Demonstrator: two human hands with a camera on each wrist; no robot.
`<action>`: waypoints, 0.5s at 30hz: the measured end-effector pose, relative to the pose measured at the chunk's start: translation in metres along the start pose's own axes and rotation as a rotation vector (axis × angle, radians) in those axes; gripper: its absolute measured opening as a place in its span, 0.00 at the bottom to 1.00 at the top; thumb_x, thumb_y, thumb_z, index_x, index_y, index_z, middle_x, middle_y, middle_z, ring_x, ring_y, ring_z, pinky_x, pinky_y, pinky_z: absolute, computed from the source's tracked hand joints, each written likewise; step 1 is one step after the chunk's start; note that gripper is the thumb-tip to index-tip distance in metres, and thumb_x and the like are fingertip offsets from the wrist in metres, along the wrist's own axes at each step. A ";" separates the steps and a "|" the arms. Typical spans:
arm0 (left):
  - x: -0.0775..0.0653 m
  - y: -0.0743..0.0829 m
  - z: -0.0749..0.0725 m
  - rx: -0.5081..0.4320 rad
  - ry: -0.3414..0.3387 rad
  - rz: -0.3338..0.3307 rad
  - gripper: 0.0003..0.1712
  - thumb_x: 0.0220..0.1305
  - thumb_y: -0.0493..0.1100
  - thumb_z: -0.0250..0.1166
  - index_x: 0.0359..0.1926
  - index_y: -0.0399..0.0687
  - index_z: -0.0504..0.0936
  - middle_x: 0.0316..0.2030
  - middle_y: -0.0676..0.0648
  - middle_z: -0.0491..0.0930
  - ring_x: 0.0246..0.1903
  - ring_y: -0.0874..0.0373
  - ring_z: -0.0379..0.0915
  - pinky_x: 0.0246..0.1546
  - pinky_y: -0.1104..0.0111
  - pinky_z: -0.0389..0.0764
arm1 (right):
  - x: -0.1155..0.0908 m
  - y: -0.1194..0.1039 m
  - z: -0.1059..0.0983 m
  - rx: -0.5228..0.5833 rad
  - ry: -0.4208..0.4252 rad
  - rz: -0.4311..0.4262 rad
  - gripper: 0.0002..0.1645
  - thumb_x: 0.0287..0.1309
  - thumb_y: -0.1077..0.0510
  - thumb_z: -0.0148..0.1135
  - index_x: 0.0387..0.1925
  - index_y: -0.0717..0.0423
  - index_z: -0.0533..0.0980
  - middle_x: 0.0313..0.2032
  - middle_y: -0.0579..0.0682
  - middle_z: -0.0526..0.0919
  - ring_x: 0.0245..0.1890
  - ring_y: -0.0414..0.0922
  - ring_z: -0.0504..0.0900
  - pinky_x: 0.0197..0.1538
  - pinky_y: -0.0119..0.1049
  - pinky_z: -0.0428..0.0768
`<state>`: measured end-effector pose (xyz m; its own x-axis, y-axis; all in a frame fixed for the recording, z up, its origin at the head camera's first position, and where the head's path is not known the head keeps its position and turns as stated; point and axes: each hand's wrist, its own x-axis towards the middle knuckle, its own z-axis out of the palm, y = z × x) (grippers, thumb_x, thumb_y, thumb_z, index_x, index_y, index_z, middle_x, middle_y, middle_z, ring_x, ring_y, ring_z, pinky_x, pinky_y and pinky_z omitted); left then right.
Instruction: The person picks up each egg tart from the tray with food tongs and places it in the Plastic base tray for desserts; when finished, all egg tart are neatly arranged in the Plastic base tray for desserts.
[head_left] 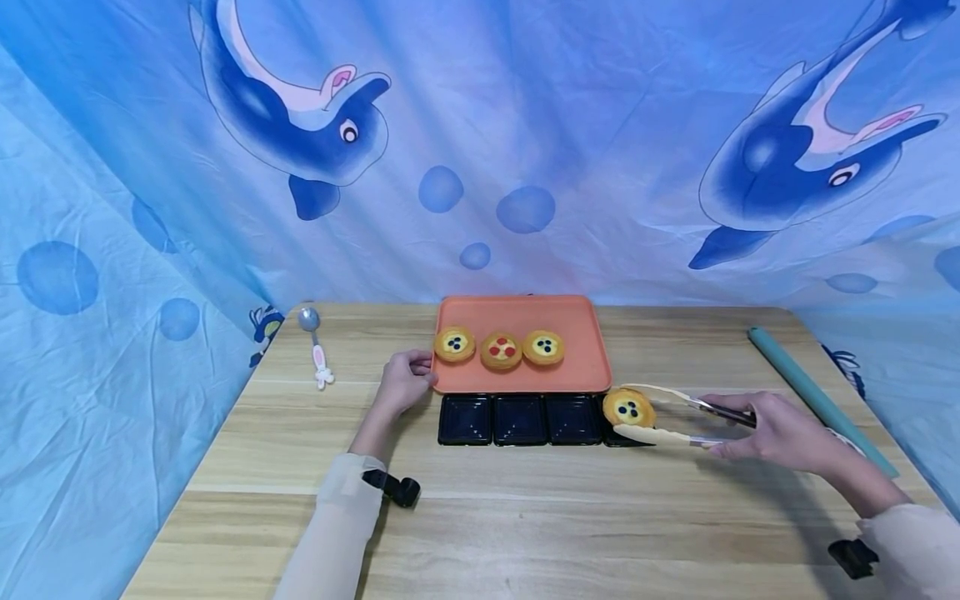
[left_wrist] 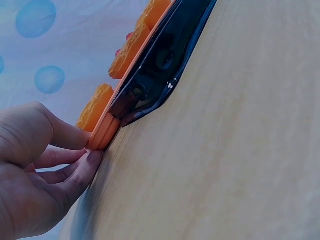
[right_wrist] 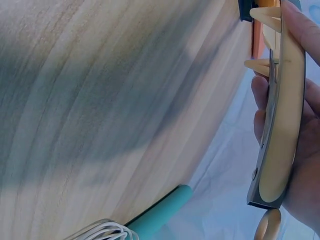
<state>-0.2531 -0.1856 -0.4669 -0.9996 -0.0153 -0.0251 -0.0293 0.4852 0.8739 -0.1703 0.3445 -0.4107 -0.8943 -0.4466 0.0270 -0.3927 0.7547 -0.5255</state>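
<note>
My right hand (head_left: 780, 433) grips a pair of tongs (head_left: 693, 442) with cream-coloured tips. Between those tips is an egg tart (head_left: 628, 407) with dark berries, over the rightmost compartment of the black tray (head_left: 519, 419). That compartment is mostly covered by the tart and the tongs. My left hand (head_left: 405, 382) pinches the near-left edge of an orange tray (head_left: 525, 312), thumb against its rim (left_wrist: 102, 131). On the orange tray lie two tarts with dark berries (head_left: 454, 344) (head_left: 543, 347) and one with red pieces (head_left: 501, 352) between them.
A spoon (head_left: 318, 354) with a white rabbit handle lies at the left of the wooden table (head_left: 510, 533). Along the right side lies a teal rod (head_left: 817, 392), with white wire loops (right_wrist: 107, 231) beside it. A blue dolphin-print cloth (head_left: 480, 125) hangs behind the table.
</note>
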 end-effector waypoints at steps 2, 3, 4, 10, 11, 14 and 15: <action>0.000 0.000 0.000 0.000 -0.003 -0.001 0.23 0.59 0.28 0.64 0.57 0.30 0.77 0.46 0.37 0.80 0.46 0.46 0.79 0.47 0.60 0.81 | 0.000 -0.001 0.000 -0.006 -0.001 0.004 0.49 0.41 0.42 0.80 0.61 0.65 0.76 0.56 0.66 0.79 0.57 0.63 0.76 0.44 0.41 0.83; 0.000 0.000 0.000 -0.001 -0.004 -0.003 0.23 0.59 0.28 0.64 0.57 0.30 0.77 0.46 0.37 0.80 0.46 0.46 0.78 0.47 0.60 0.81 | 0.000 -0.001 0.000 -0.012 -0.002 0.009 0.51 0.40 0.41 0.81 0.62 0.65 0.75 0.56 0.67 0.78 0.57 0.64 0.76 0.46 0.46 0.83; 0.000 0.001 0.000 -0.003 -0.004 -0.004 0.23 0.59 0.28 0.64 0.57 0.30 0.77 0.46 0.37 0.80 0.46 0.46 0.78 0.47 0.60 0.81 | -0.001 -0.002 -0.001 -0.019 -0.001 0.015 0.53 0.39 0.41 0.81 0.63 0.66 0.73 0.57 0.68 0.78 0.57 0.66 0.75 0.46 0.51 0.82; 0.000 0.000 -0.001 -0.015 -0.001 -0.002 0.23 0.59 0.27 0.63 0.57 0.29 0.77 0.46 0.36 0.80 0.46 0.46 0.78 0.47 0.60 0.81 | -0.004 -0.008 -0.008 -0.026 0.009 0.059 0.60 0.39 0.41 0.82 0.67 0.70 0.66 0.59 0.75 0.72 0.56 0.72 0.73 0.43 0.56 0.81; 0.000 0.000 -0.001 -0.018 0.000 -0.002 0.23 0.59 0.27 0.63 0.57 0.29 0.77 0.46 0.36 0.80 0.45 0.46 0.78 0.47 0.60 0.81 | -0.005 -0.009 -0.009 -0.024 0.015 0.059 0.60 0.40 0.42 0.82 0.67 0.70 0.66 0.59 0.75 0.72 0.56 0.71 0.73 0.41 0.51 0.81; 0.001 -0.001 -0.001 -0.021 0.000 -0.005 0.23 0.58 0.27 0.63 0.56 0.29 0.77 0.46 0.36 0.80 0.45 0.46 0.78 0.47 0.61 0.81 | -0.006 -0.009 -0.013 -0.026 0.038 0.051 0.59 0.41 0.43 0.82 0.69 0.68 0.65 0.58 0.75 0.73 0.53 0.70 0.76 0.35 0.41 0.78; 0.001 -0.001 -0.001 -0.019 0.000 -0.004 0.23 0.58 0.27 0.63 0.56 0.29 0.77 0.46 0.36 0.80 0.45 0.46 0.78 0.47 0.61 0.81 | -0.005 -0.009 -0.014 -0.032 0.048 0.047 0.60 0.40 0.43 0.82 0.69 0.67 0.65 0.58 0.75 0.73 0.53 0.70 0.76 0.36 0.42 0.79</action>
<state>-0.2542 -0.1868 -0.4677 -0.9994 -0.0171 -0.0288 -0.0335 0.4684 0.8829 -0.1648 0.3468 -0.3942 -0.9210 -0.3872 0.0437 -0.3558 0.7897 -0.4997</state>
